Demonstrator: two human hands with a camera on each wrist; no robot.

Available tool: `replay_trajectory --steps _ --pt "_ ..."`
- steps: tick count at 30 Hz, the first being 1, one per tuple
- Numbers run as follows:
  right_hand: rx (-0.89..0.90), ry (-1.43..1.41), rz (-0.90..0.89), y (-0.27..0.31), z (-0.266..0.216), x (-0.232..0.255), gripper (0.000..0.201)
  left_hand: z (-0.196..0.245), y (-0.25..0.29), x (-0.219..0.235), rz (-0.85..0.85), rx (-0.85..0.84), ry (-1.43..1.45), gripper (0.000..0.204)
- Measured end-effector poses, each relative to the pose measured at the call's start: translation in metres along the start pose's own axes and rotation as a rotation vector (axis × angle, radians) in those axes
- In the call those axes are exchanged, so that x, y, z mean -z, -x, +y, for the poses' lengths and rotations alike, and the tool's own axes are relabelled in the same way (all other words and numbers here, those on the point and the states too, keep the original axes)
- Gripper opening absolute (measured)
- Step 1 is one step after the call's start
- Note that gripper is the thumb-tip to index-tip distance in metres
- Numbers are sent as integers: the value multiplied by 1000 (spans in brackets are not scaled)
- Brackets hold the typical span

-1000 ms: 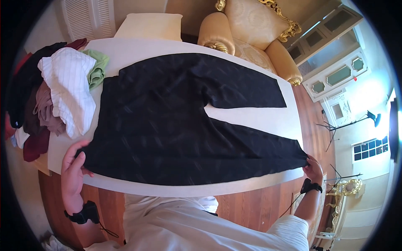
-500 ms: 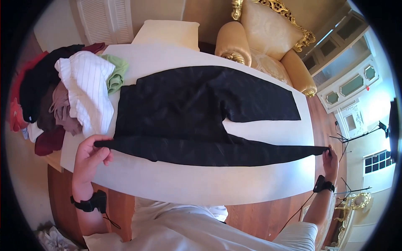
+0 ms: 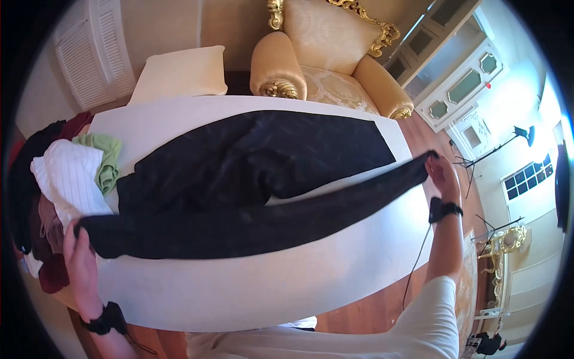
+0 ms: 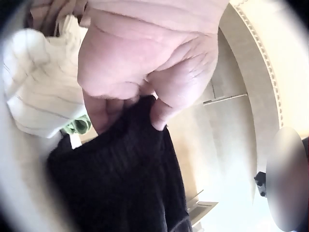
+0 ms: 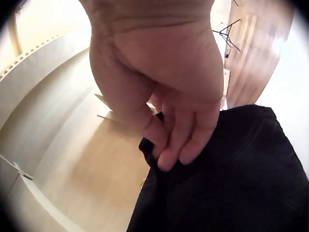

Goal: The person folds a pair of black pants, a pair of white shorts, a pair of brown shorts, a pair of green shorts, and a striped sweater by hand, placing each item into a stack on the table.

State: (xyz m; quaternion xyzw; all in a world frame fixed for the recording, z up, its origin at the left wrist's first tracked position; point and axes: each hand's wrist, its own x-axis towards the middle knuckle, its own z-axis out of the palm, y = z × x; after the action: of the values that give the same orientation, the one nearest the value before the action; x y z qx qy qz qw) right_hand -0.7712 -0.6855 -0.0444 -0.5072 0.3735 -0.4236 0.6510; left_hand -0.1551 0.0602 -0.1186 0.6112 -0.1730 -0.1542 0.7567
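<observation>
A pair of black trousers (image 3: 203, 155) lies sideways over the white table (image 3: 197, 293), waist to the left and legs to the right. At the waist corner, my left hand (image 3: 82, 266) pinches the ribbed waistband (image 4: 116, 159) between thumb and fingers. My right hand (image 3: 443, 178) grips the hem (image 5: 241, 140) of the near leg, thumb against fingertips. Between the two hands the near leg (image 3: 287, 224) stretches as a long band, its right end raised above the table. The far leg (image 3: 335, 143) lies flat.
Heaped at the table's left end are clothes: a white striped garment (image 3: 63, 179), a green one (image 3: 107, 167) and several dark ones. A gold armchair (image 3: 323, 60) and a cream stool (image 3: 182, 72) stand beyond the far edge. A light on a stand (image 3: 525, 135) is at the right.
Both hands have lifted the near edge of the trousers, drawing it inward over the rest. My right hand has risen most, carrying the hem up and away from my body.
</observation>
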Motion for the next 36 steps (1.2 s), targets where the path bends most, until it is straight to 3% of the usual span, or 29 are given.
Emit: replay_trajectory --steps 2,4,5,7,8,10,11,12,14,19,24,31,36 --pt "-1 -34 9 -48 -2 -32 22 16 -39 -36 -34 75 77 43" --pt "86 -78 118 -62 1 -98 38 17 -73 -58 -67 159 143 43" --pt "78 -50 68 -76 8 -112 45 5 -89 -55 -36 133 47 43" --pt "325 733 -173 -127 38 -84 55 -29 -122 -43 31 74 -143 44" --pt "-17 198 -60 -111 46 -115 62 -35 -124 -46 8 135 -143 46" --pt "230 1264 30 -118 81 -128 67 -39 -117 -59 -3 141 -206 51" --pt "351 1438 -55 -112 95 -129 73 -38 -114 -65 -43 140 -217 52" --pt "268 1545 -103 -94 95 -146 79 -36 -109 -69 -83 143 -230 53" --pt "182 1513 -180 -90 113 -145 81 -36 -105 -75 -149 132 -289 53" --pt "92 1642 -106 -79 136 -134 84 -50 -111 -71 -222 -38 -546 50" --pt "32 1664 -136 -52 129 -113 86 -54 -109 -63 -215 18 -753 40" --pt "5 1706 -76 63 117 -73 87 -32 -58 -75 -198 -95 -1066 38" --pt "-142 1763 -190 136 71 -51 76 -33 -45 -40 -244 -112 -1095 42"
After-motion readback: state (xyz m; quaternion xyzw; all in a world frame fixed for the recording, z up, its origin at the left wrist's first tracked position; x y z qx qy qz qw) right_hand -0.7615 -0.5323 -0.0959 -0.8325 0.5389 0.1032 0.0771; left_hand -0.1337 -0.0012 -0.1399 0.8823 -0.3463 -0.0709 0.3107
